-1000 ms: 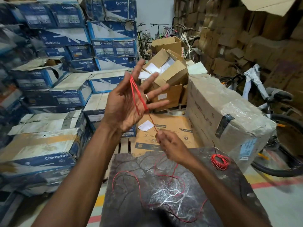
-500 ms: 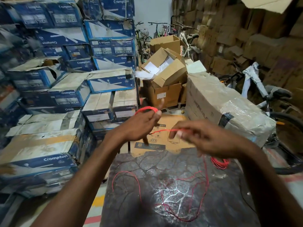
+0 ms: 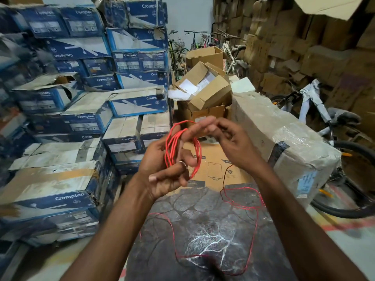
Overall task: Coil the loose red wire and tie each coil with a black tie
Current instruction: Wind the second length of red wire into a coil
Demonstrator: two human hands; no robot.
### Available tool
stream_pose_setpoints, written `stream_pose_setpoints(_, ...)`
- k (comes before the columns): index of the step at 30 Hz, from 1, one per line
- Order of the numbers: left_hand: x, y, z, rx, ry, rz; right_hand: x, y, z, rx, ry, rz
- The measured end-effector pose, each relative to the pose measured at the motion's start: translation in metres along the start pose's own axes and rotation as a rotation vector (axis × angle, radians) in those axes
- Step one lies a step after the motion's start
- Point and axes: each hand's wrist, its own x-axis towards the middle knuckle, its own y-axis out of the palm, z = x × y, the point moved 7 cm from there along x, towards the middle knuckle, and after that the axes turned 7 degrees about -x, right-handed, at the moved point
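Several loops of red wire (image 3: pixel 172 145) are wound around the fingers of my left hand (image 3: pixel 162 169), raised above the far edge of a dark stone slab (image 3: pixel 203 216). My right hand (image 3: pixel 233 142) is beside it to the right, fingers curled and pinching the wire near the left fingertips. From there the wire's loose tail (image 3: pixel 253 230) drops to the slab and runs in wide loops over it. My right forearm hides the slab's right side, so no finished coil or black tie shows.
Stacked blue and white Crompton boxes (image 3: pixel 85 118) fill the left. Open brown cartons (image 3: pixel 205 92) stand ahead, a large wrapped parcel (image 3: pixel 284 142) to the right, bicycles (image 3: pixel 334 128) behind it. A flat carton (image 3: pixel 213 169) lies past the slab.
My left hand dropped from an open raised pose and now carries more loops of wire. My right hand swung up and leftward, feeding wire round the left fingers; the tail on the slab shifted.
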Motion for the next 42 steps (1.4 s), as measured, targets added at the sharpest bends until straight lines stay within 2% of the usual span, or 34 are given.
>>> stream_pose_setpoints(2, 0.0, -0.006, -0.008, -0.028, 0.066, -0.034, -0.011, 0.011, -0.018, -0.026, 0.072, -0.022)
stream_pose_setpoints(7, -0.006, -0.025, -0.035, -0.006, 0.25, -0.236, -0.053, 0.028, -0.061, -0.012, 0.231, -0.043)
stream_pose_setpoints(10, -0.005, -0.032, -0.05, 0.124, 0.359, -0.411, -0.087, 0.054, -0.073, 0.024, 0.287, 0.099)
stream_pose_setpoints(14, -0.002, -0.046, -0.064, 0.383, 0.451, -0.655, -0.136, 0.091, -0.062, 0.221, 0.437, 0.325)
stream_pose_setpoints(16, -0.004, -0.052, -0.069, 0.692, 0.416, -0.802, -0.154, 0.103, -0.051, 0.262, 0.471, 0.463)
stream_pose_setpoints(18, -0.005, -0.052, -0.07, 1.216, 0.284, -0.934, -0.158, 0.099, -0.038, 0.21, 0.444, 0.565)
stream_pose_setpoints(20, -0.001, -0.056, -0.059, 1.672, 0.078, -0.889, -0.147, 0.08, -0.02, 0.083, 0.339, 0.597)
stream_pose_setpoints(22, -0.003, -0.07, -0.04, 1.874, -0.184, -0.791, -0.128, 0.053, -0.003, -0.048, 0.212, 0.571)
stream_pose_setpoints(24, -0.011, -0.08, -0.02, 1.776, -0.4, -0.748, -0.108, 0.025, 0.013, -0.146, 0.141, 0.511)
stream_pose_setpoints(26, -0.018, -0.08, -0.001, 1.462, -0.503, -0.707, -0.088, -0.002, 0.022, -0.198, 0.107, 0.41)
stream_pose_setpoints(29, -0.023, -0.053, 0.021, 0.98, -0.619, -0.472, -0.064, -0.029, 0.031, -0.124, 0.062, 0.233)
stream_pose_setpoints(32, -0.033, -0.021, 0.034, 0.645, -0.668, -0.212, -0.052, -0.036, 0.028, -0.016, 0.048, 0.096)
stream_pose_setpoints(38, -0.029, 0.015, 0.047, 0.236, -0.522, 0.104, -0.043, 0.0, 0.016, 0.036, 0.063, -0.011)
stream_pose_setpoints(42, -0.015, 0.034, 0.031, 0.145, -0.236, 0.196, -0.048, 0.033, -0.003, 0.142, 0.123, -0.002)
